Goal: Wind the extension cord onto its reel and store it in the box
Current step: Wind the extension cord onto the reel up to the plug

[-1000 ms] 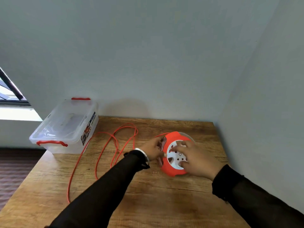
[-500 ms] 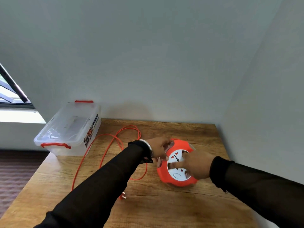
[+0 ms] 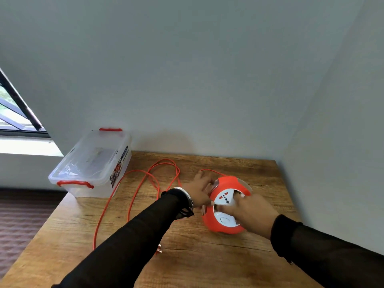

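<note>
1. Gripping the orange reel [image 3: 223, 227] with both hands, I have it tipped on the wooden table [image 3: 207, 262], its white socket face [image 3: 225, 199] turned up toward me.
2. My left hand [image 3: 199, 191] sits at the reel's 9 o'clock edge, fingers curled against the rim; how firmly they close I cannot tell, since the reel hides the fingertips.
3. My right hand [image 3: 252, 213] lies over the reel's 3 o'clock side, fingers [image 3: 225, 208] pressed onto the white face, grasping the hub.
4. A metal bangle [image 3: 188, 196] rings my left wrist, just above the black sleeve [image 3: 135, 235].
5. From the reel, the orange cord [image 3: 133, 202] trails toward 10 o'clock, loops on the tabletop near the back wall, then runs down toward 7 o'clock.
6. Its plug [image 3: 159, 247] lies on the table at about 7 o'clock from the reel, partly hidden by my left forearm.
7. Most of the cord is loose on the table, not yet wound.
8. A clear plastic box [image 3: 89, 163] with red handles [image 3: 74, 183] stands at the table's far left corner, at 10 o'clock from the reel and well apart from it.
9. Its lid is on, and one strand of cord passes just beside its near right corner.
</note>
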Demonstrator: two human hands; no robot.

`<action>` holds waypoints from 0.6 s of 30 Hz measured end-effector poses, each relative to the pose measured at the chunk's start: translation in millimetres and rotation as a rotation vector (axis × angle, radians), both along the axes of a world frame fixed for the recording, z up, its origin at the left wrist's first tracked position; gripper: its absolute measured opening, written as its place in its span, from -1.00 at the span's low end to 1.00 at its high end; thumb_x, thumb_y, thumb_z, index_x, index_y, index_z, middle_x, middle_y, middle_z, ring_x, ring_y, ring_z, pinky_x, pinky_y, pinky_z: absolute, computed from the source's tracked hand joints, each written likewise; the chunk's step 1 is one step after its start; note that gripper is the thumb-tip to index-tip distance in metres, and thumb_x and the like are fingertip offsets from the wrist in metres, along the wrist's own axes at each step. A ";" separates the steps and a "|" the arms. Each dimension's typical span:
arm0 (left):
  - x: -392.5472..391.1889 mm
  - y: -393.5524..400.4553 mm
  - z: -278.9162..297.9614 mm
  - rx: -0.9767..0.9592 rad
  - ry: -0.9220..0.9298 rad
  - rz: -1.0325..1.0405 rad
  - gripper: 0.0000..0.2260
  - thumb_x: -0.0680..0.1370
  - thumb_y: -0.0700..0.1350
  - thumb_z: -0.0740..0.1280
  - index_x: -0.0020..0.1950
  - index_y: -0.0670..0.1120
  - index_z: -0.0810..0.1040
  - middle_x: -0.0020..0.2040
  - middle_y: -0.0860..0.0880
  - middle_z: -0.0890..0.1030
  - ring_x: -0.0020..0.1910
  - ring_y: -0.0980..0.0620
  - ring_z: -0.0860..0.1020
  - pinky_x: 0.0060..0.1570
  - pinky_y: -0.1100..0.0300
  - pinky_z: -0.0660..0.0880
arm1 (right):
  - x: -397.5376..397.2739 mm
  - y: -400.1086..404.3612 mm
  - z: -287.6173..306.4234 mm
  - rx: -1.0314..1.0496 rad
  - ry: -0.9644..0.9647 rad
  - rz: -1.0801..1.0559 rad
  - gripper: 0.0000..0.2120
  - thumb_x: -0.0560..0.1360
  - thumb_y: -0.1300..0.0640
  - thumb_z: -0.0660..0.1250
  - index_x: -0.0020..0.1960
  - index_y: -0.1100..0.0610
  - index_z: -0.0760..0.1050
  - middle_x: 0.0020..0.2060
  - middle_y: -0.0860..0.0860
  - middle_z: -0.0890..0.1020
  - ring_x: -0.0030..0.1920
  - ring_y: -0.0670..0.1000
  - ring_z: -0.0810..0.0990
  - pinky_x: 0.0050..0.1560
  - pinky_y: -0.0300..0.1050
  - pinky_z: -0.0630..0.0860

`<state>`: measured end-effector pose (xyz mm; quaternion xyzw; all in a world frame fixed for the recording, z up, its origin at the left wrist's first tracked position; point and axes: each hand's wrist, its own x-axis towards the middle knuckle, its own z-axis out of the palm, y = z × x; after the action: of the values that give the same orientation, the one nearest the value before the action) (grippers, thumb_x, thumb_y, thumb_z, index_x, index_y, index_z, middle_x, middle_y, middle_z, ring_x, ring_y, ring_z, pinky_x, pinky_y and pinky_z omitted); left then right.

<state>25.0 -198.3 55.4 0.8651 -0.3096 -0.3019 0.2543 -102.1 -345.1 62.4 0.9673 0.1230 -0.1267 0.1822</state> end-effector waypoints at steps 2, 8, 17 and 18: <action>-4.8 -2.7 -0.1 -0.056 -0.004 0.051 -0.41 0.42 -0.22 0.41 0.39 0.01 0.28 0.56 -0.05 -0.20 0.46 -0.24 0.22 0.15 -0.03 0.51 | -0.4 -2.7 -1.2 -0.004 -0.068 -0.009 -0.36 0.59 0.08 0.20 0.50 -0.21 -0.10 0.20 0.28 0.44 0.14 0.23 0.53 0.03 0.03 0.50; -17.7 -11.3 -21.4 -0.242 0.007 0.215 -0.48 0.40 -0.23 0.41 0.31 -0.06 0.34 0.49 -0.11 0.05 0.37 -0.22 0.31 0.03 0.01 0.56 | -0.9 -7.6 -7.2 0.248 -0.240 -0.306 -0.43 0.56 -0.13 0.14 0.51 -0.22 -0.01 0.18 0.06 0.58 0.13 0.07 0.57 -0.01 -0.10 0.52; -61.8 -24.9 -47.3 -0.475 0.035 0.466 -0.58 0.37 -0.17 0.43 0.14 -0.06 0.32 0.46 -0.13 0.08 0.48 -0.23 0.11 0.36 -0.04 0.30 | 8.0 0.7 -27.4 1.256 -0.442 -1.031 -0.30 0.46 -0.13 0.37 0.51 -0.01 0.18 0.35 0.06 0.47 0.24 0.11 0.52 0.13 -0.06 0.50; -67.2 -27.2 -49.3 -0.471 0.009 0.472 -0.57 0.40 -0.19 0.42 0.18 -0.13 0.32 0.48 -0.15 0.05 0.49 -0.17 0.09 0.37 0.04 0.27 | 11.1 3.0 -26.5 1.470 -0.425 -1.149 -0.29 0.48 -0.07 0.38 0.52 0.02 0.15 0.23 0.06 0.55 0.04 0.10 0.61 -0.07 -0.10 0.55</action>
<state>-42.2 -225.5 6.2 0.8290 -0.1609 -0.1588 0.5116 -91.0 -342.1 36.0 0.7549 -0.3575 0.0903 -0.5423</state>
